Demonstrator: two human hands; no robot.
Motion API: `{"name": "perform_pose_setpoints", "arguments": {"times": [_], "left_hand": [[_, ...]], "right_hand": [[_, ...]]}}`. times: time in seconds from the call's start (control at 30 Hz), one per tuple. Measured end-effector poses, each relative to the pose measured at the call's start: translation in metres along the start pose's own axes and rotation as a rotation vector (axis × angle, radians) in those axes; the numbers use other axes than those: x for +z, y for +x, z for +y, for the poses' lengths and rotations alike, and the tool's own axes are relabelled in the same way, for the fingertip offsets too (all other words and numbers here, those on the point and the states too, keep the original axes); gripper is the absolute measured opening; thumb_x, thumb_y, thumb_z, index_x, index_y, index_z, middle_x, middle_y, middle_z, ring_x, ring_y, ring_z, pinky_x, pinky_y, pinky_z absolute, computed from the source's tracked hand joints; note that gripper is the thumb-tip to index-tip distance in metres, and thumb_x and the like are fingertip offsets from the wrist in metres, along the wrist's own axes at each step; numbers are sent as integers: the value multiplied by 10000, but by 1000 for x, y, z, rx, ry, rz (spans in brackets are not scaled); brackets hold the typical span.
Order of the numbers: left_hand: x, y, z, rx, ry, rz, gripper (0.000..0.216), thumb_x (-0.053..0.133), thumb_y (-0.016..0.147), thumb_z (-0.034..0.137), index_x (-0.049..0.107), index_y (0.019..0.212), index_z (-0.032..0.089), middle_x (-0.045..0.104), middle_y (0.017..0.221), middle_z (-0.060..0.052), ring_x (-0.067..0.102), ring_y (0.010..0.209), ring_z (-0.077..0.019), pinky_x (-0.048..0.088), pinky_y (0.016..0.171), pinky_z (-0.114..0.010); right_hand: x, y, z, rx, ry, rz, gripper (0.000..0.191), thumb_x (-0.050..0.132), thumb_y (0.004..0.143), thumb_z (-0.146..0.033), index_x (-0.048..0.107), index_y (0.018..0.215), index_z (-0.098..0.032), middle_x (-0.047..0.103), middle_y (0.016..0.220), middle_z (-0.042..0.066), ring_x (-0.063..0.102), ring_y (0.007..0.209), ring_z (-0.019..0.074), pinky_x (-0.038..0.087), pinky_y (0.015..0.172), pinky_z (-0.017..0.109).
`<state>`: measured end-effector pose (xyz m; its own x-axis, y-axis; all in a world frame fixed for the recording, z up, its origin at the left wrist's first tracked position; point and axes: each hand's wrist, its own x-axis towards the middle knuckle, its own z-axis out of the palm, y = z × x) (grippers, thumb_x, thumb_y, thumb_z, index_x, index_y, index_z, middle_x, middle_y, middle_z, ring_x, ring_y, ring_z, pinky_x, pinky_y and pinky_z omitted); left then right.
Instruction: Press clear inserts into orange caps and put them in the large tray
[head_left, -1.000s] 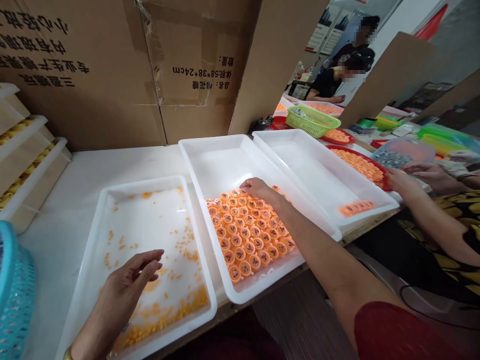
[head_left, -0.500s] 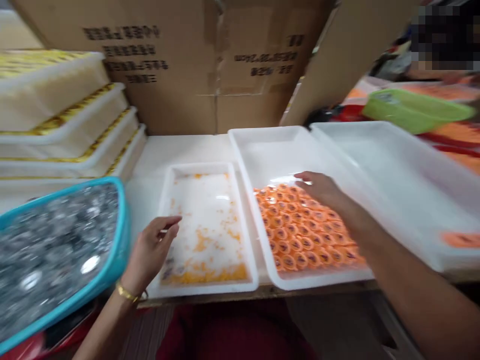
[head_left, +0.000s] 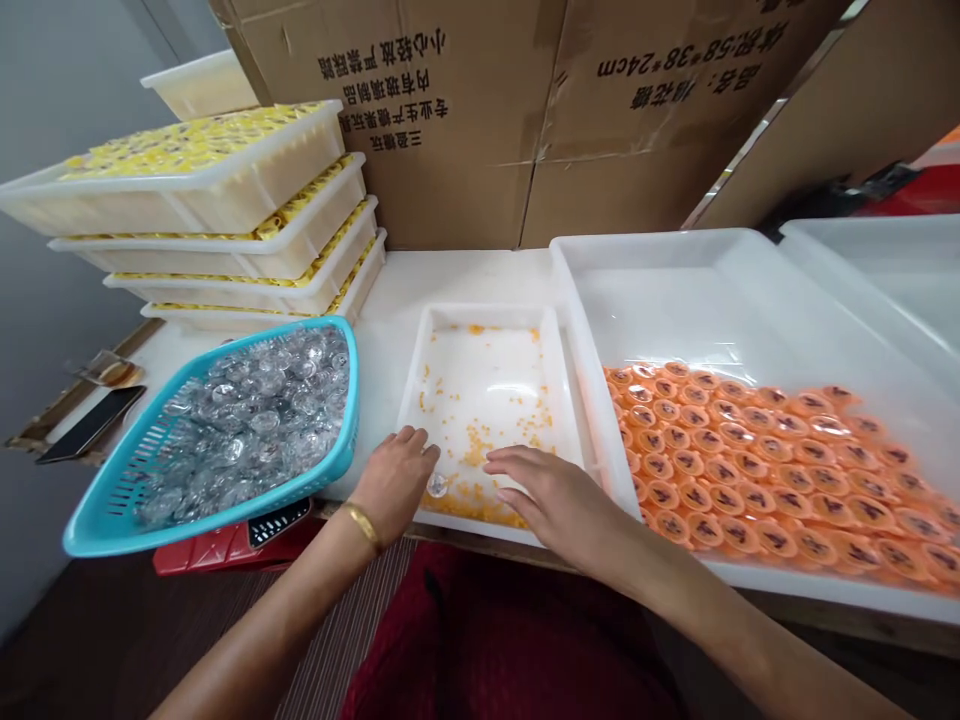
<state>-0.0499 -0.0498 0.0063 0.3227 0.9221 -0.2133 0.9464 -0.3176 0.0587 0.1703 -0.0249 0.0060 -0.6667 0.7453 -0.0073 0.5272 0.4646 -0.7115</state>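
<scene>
A small white tray (head_left: 487, 330) scattered with orange-yellow bits lies at the table's front edge. My left hand (head_left: 391, 482) sits at its near left corner with the fingers curled, and a small clear cup (head_left: 436, 486) is pinched at the fingertips. Over the tray's near right part my right hand (head_left: 551, 497) is open, fingers stretched out flat and pointing left, holding nothing. To the right, a large white tray (head_left: 675, 280) holds several rows of orange sealed cups (head_left: 750, 460).
A blue basket (head_left: 346, 400) full of clear cups rests tilted on a red scale (head_left: 240, 535) at the left. Behind it stand stacked white trays (head_left: 300, 180) of yellow items. Cardboard boxes (head_left: 465, 120) wall the back. A phone (head_left: 90, 425) lies far left. Another white tray (head_left: 885, 260) sits far right.
The view swung left, bringing the basket and stacked trays into sight. My right hand left the orange cups and came over the small tray. My left hand moved to the tray's near corner.
</scene>
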Motion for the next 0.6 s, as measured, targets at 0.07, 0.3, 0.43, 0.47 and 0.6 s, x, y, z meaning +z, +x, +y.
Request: {"name": "perform_pose_setpoints", "arguments": {"times": [0.07,0.3,0.43,0.47,0.6], "left_hand": [[-4,10,-1,53,88,-59,219,486,822,64,646,958,127,633,994,-152,557,994,-289,435,834,-422],[-6,24,-11,100,146,-110,113,587,779,129,678,846,129,669,903,-167,536,1019,-329,352,861,-465],[-3,22,-12,121,132,-110,170,533,805,109,695,766,144,681,869,-161,532,1026,-335,350,845,-470],[-3,21,-12,125,126,-110,189,522,807,100,695,748,145,682,852,-159,535,1023,-335,354,838,-469],[-3,19,-15,130,104,-106,194,505,798,81,690,770,132,687,836,-159,556,999,-331,374,821,-458]], "right_hand": [[9,14,-7,37,-63,-114,275,500,886,-201,647,1118,-209,670,1143,90,626,1056,246,480,927,387],[44,65,-18,157,-293,-292,179,588,831,-268,691,939,-170,709,967,126,668,903,268,472,704,310],[56,72,-21,182,-287,-318,145,616,782,-235,698,881,-167,722,924,123,676,865,265,446,643,291],[57,72,-21,187,-284,-324,123,616,773,-229,698,845,-172,726,894,116,678,847,259,438,628,285],[54,69,-16,211,-266,-318,100,592,752,-193,687,779,-179,727,839,101,676,801,245,406,593,277]]}}
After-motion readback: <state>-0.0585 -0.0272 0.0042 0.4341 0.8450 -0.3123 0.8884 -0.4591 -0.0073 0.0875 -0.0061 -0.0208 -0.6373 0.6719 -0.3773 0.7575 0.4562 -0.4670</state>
